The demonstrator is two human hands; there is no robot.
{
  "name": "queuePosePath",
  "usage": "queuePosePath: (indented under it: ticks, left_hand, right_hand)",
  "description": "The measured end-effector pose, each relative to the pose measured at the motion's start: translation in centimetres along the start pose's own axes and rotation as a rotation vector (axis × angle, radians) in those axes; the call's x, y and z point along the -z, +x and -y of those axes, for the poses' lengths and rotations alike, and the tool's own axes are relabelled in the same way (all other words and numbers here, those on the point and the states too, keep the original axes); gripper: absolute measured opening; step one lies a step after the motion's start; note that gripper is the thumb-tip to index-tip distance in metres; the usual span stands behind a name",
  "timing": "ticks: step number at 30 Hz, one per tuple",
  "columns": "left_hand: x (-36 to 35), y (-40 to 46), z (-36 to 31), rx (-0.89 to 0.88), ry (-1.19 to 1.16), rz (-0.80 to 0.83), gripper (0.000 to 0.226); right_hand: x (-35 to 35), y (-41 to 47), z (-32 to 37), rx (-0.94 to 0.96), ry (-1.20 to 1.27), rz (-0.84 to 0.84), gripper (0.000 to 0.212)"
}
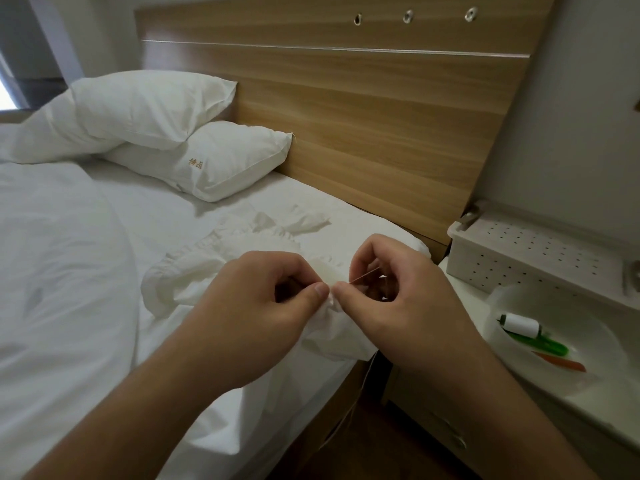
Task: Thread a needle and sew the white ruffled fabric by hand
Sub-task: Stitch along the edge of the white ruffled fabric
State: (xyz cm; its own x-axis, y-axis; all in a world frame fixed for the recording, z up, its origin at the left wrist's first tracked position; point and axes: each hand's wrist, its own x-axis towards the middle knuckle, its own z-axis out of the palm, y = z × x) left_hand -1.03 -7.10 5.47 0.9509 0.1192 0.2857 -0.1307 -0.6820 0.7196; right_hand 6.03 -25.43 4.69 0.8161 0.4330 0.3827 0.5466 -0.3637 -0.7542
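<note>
White ruffled fabric lies bunched on the bed near its right edge, one end lifted between both hands. The left hand has its fingers curled under and its thumb pressed on top, pinching a small fold of the cloth. The right hand meets it thumb to thumb, its fingers curled inward, and pinches the needle together with the same fold. That needle is a thin sliver whose long axis slants from the pinch up and to the right, toward the curled fingers. A thread hangs down from under the right hand past the bed's edge.

On the bedside table a white bowl holds a spool of white thread, a green tool and an orange one. Behind it stands a perforated white box.
</note>
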Motion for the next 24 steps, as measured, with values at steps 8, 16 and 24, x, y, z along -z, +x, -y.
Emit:
queuePosePath:
  ticks: [8,16,24]
  left_hand:
    - [0.07,-0.03,-0.06,0.017,0.035,-0.008,0.015]
    - [-0.07,0.04,0.17,0.02,0.042,-0.032,0.014]
    - [0.03,0.18,0.48,-0.007,-0.076,0.034,0.016]
  right_hand:
    - [0.19,0.13,-0.12,0.003,-0.022,0.066,0.007]
    - [0.04,0.07,-0.03,-0.077,0.056,0.075,0.012]
    - [0.3,0.23,-0.1,-0.214,0.298,0.144,0.017]
